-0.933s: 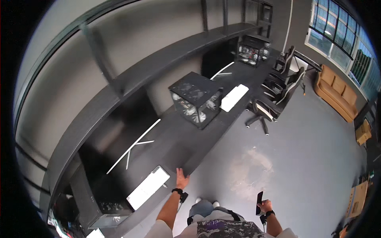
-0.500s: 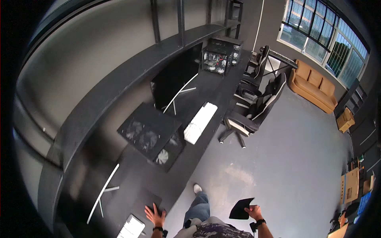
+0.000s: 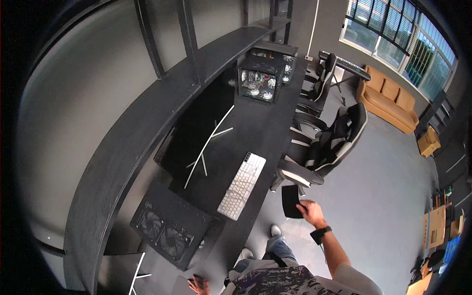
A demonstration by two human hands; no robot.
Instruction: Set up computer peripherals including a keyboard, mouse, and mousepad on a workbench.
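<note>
Likely a carrying step; pinching a black sheet [image 3: 290,202] in the right grip [image 3: 310,214], jutting left; holding the left grip [image 3: 199,285] open-fingered by the desk [image 3: 261,127]; calling next for clearance from the chair [image 3: 339,136] beyond.

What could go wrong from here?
The black pad is held by one edge in the right hand, so it might slip. It also appears close to the chair and may brush it. The left hand looks near the closest PC case and could bump it.
</note>
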